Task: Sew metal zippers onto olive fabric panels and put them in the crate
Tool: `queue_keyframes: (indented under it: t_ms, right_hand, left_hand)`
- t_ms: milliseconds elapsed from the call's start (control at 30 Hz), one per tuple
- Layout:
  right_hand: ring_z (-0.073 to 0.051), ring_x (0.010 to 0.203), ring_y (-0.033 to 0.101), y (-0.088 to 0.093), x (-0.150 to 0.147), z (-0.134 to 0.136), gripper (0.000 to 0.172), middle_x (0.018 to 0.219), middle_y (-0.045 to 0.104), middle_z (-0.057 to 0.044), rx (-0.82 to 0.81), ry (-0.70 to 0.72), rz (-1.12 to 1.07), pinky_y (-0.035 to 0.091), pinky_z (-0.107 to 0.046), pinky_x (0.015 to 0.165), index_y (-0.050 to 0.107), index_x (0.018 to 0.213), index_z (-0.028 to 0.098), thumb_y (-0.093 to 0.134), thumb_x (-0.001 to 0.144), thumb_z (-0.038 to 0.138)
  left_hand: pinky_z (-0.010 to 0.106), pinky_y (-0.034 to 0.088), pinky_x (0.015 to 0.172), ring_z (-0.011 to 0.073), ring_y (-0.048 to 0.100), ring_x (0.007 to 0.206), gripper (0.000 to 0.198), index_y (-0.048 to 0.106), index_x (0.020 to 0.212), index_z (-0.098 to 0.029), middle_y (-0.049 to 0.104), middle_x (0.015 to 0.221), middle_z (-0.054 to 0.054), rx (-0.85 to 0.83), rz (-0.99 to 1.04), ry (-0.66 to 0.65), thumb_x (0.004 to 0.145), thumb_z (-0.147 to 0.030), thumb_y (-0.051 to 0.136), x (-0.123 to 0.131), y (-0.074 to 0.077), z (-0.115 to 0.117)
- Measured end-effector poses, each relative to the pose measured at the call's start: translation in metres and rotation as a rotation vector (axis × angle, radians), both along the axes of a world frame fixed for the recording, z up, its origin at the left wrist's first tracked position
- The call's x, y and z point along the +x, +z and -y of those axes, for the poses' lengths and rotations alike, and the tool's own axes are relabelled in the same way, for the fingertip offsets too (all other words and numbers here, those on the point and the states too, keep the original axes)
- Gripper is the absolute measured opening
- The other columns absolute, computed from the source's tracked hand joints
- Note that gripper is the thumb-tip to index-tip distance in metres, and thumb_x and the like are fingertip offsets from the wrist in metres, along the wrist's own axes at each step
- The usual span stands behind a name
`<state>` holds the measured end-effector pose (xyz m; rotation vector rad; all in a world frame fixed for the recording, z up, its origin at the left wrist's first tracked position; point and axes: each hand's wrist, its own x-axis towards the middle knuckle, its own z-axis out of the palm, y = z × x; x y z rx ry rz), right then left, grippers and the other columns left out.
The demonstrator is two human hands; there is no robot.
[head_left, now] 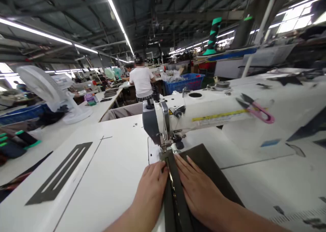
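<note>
A dark olive fabric strip with a shiny metal zipper (172, 184) runs lengthwise between my hands, its far end under the presser foot (164, 148) of a white sewing machine (209, 111). At the strip's left edge, my left hand (150, 186) has its thumb and curled fingers closed on the fabric. My right hand (200, 189) lies flat along the right side, fingers stretched toward the needle area. Beneath it spreads a larger dark fabric panel (207, 162). The machine's head hides the needle's exact contact with the cloth.
A dark slotted template (61, 172) lies on the table at left. Pink-handled scissors (257, 109) rest on the machine arm. A white fan (54, 92) and thread cones (21, 140) stand left. Ahead are a person in white (142, 82) and a blue crate (184, 83).
</note>
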<state>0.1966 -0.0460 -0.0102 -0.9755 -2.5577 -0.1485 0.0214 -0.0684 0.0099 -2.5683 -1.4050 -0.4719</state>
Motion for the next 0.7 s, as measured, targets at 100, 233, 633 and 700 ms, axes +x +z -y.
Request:
queue_keyframes:
  t_ms: [100,233,633,700]
  right_hand:
    - [-0.025,0.128,0.032,0.002,0.001,-0.014,0.050,0.135,0.039,-0.016,0.002,0.006,0.044,0.034,-0.046,0.102,0.040,0.131,0.006,0.039,0.082,0.012]
    - [-0.026,0.126,0.034,0.001,0.002,-0.025,0.055,0.134,0.041,-0.016,0.028,0.038,0.036,0.037,-0.047,0.099,0.037,0.134,0.007,0.040,0.080,0.012]
    - [-0.027,0.120,0.042,-0.008,0.007,-0.029,0.060,0.127,0.050,-0.016,0.155,0.085,0.042,0.043,-0.043,0.093,0.033,0.136,0.004,0.040,0.077,0.016]
    - [-0.028,0.120,0.043,-0.004,0.006,-0.029,0.060,0.126,0.050,-0.017,0.155,0.085,0.051,0.043,-0.043,0.092,0.034,0.135,0.003,0.040,0.077,0.016]
  left_hand:
    - [0.043,0.050,0.089,0.0260,0.055,0.104,0.026,0.057,0.106,-0.009,0.058,0.113,0.016,0.047,-0.011,-0.009,0.083,-0.005,0.047,0.001,-0.005,-0.018]
    - [0.044,0.050,0.089,0.0265,0.055,0.105,0.025,0.056,0.108,-0.010,0.057,0.113,0.017,0.068,-0.016,-0.023,0.086,-0.007,0.045,0.001,-0.009,-0.027]
    - [0.042,0.051,0.086,0.0271,0.057,0.102,0.031,0.053,0.110,-0.006,0.059,0.109,0.018,0.185,0.060,-0.083,0.087,-0.009,0.033,-0.002,-0.018,-0.029]
    - [0.041,0.050,0.087,0.0273,0.056,0.105,0.031,0.053,0.111,-0.005,0.058,0.111,0.019,0.130,0.013,-0.112,0.086,-0.010,0.035,-0.003,-0.015,-0.028]
